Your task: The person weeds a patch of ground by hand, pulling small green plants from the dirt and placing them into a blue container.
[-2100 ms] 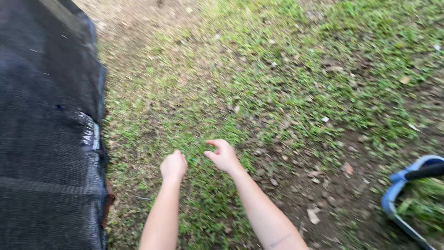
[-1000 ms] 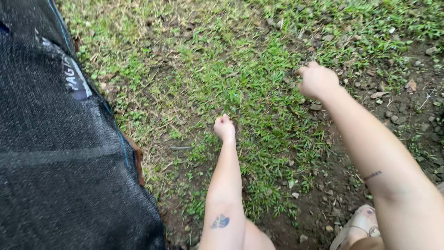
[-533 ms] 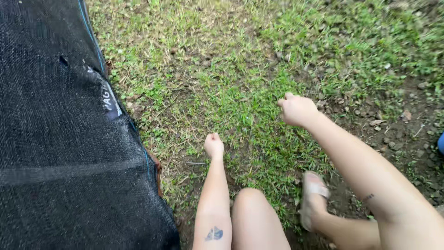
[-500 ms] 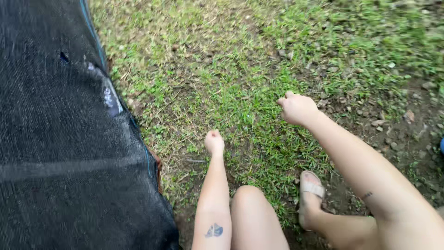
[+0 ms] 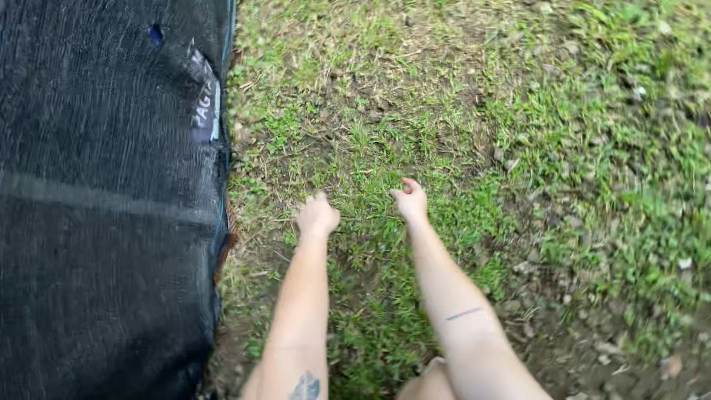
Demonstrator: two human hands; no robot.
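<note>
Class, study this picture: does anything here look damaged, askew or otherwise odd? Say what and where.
One thing: the black mesh on the left has a small hole near its top edge, showing blue through it. The grass is patchy, with bare soil at lower right. Both hands, left and right, hover above the turf.

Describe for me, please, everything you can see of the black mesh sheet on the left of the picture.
The black mesh sheet fills the left side of the view, from top to bottom. It looks like a woven netting, fine and dark, with a paler band running across it. A thin blue line follows its right edge, beside a small pale label, and a small hole shows near the top. It lies over the grass, and its edge meets the turf. Neither hand touches it; the left hand is the nearer.
</note>
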